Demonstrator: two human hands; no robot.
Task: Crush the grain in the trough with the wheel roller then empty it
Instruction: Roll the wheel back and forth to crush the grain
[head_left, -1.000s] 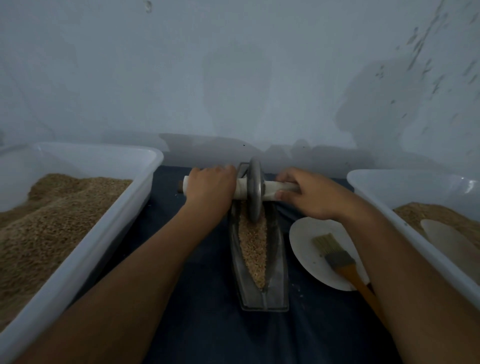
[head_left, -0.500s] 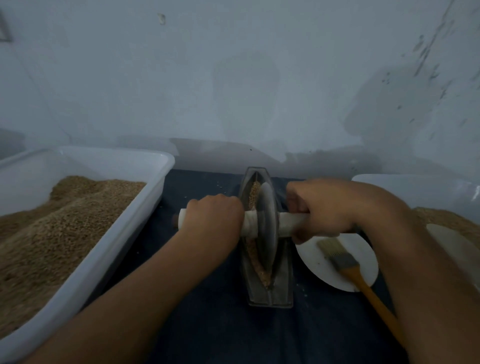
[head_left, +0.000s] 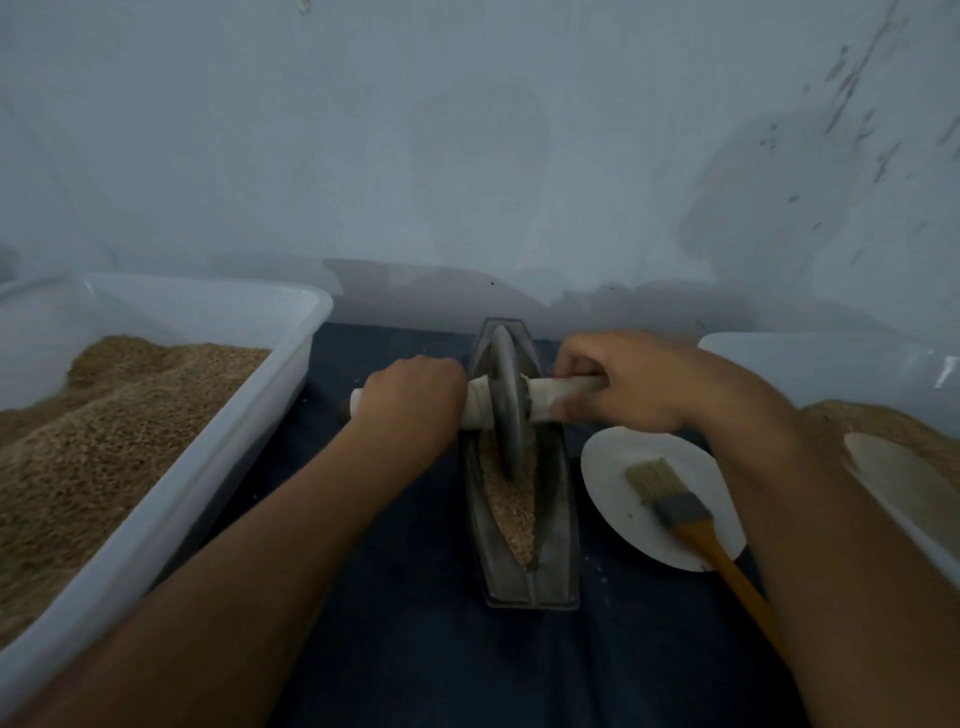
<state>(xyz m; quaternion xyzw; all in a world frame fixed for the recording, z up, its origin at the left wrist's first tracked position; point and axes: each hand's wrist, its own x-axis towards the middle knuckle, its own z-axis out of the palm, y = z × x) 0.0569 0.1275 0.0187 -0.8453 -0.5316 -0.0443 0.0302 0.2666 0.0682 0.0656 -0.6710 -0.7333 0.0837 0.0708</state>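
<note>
In the far half of the narrow grey metal trough (head_left: 558, 540) of tan grain (head_left: 514, 512), the grey disc wheel roller (head_left: 506, 400) stands upright, left hand (head_left: 413, 397) and right hand (head_left: 631, 384) curled around its white axle handles.

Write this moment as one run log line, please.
left hand: grips roller handle | right hand: grips roller handle | grey metal wheel roller: in narrow metal trough | tan grain: not emptied

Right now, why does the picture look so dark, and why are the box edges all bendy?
Head view: dim, bluish light; shadows fall on the wall behind. Wide-angle lens bows the left tub. Left hand and right hand on the wheel roller look slightly soft; a small glare spot on the right tub.
</note>
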